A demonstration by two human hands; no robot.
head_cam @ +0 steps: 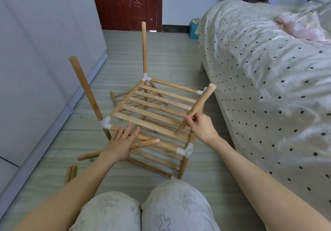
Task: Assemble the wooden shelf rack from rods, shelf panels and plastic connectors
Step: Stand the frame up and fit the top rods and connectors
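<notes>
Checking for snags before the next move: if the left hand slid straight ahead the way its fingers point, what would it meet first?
Probably the front rail of the shelf panel: the left hand lies flat, fingers pointing forward over it, fingertips about there already. Depth is unclear, so it might pass above onto the slats.

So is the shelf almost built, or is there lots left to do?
About halfway, I'd guess. Done: the top slatted shelf sits in white corner connectors, and two upright rods already stand. In hand: the right hand holds another rod, not yet in the near corner connector; the left hand rests flat on the frame. Left: loose rods on the floor still need fitting.
</notes>
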